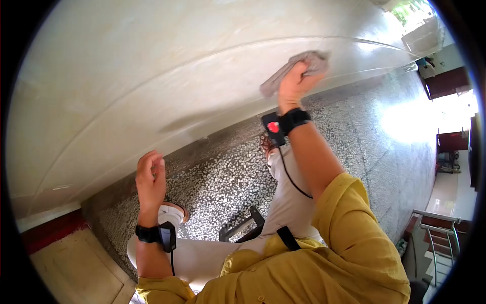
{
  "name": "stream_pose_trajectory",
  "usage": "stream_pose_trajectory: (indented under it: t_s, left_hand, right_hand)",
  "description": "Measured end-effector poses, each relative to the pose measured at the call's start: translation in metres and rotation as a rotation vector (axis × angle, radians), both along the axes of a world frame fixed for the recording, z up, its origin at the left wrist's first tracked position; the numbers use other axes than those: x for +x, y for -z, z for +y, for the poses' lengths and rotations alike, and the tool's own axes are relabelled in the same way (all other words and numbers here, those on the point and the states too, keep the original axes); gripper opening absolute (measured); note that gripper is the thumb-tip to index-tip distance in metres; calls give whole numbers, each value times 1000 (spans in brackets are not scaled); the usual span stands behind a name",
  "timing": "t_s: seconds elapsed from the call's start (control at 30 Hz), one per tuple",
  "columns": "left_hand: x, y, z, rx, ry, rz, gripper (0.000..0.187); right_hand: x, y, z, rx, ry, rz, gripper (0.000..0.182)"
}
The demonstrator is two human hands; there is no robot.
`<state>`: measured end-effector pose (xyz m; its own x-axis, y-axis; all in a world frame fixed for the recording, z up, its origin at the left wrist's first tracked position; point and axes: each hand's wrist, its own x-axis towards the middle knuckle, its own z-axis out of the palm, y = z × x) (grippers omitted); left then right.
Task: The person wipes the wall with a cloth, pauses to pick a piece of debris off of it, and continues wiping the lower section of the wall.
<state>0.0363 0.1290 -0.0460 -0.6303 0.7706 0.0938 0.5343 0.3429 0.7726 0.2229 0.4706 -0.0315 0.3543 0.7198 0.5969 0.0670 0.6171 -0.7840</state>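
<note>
A grey-brown cloth (316, 62) is bunched in my right hand (298, 83), pressed against the glossy cream tiled wall (202, 76); part of it hangs to the left of the hand. My left hand (151, 175) is raised near the foot of the wall, above my left knee, with its fingers loosely curled and nothing visible in them. Black straps with small devices sit on both wrists, and a cable runs from each device.
Below the wall lies a speckled stone floor (217, 177). A wooden panel (76, 263) stands at the lower left, a metal rack (440, 243) at the lower right. Under my legs is a dark frame (245, 225). Dark furniture lines the far right.
</note>
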Motion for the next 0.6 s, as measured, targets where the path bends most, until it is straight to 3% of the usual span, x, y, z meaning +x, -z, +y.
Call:
stream_pose_trajectory:
  t_s: [0.03, 0.13, 0.23, 0.27, 0.37, 0.43, 0.57, 0.6]
  left_hand:
    - [-1, 0, -1, -8, 7, -2, 16]
    - [-2, -8, -3, -42, 23, -3, 16]
    - [-2, -7, -1, -2, 45, 22, 16]
    - [-1, -9, 1, 11, 61, 17, 17]
    - [3, -11, 8, 33, 86, 11, 17]
    - [3, -9, 6, 21, 100, 14, 18]
    - [4, -11, 4, 13, 155, 73, 18]
    - [6, -14, 3, 16, 165, 59, 19]
  right_hand:
    - [-1, 20, 5, -68, 39, -5, 50]
    - [-13, 48, 12, -308, 478, -180, 58]
    - [1, 47, 2, -686, 205, 40, 62]
    - [2, 60, 16, -981, 291, 11, 60]
    - [3, 89, 37, -1116, 321, 34, 59]
    - [22, 128, 62, -1018, 271, -1083, 44]
    - [14, 47, 31, -869, 68, 219, 25]
    - [16, 33, 22, -664, -121, 197, 21]
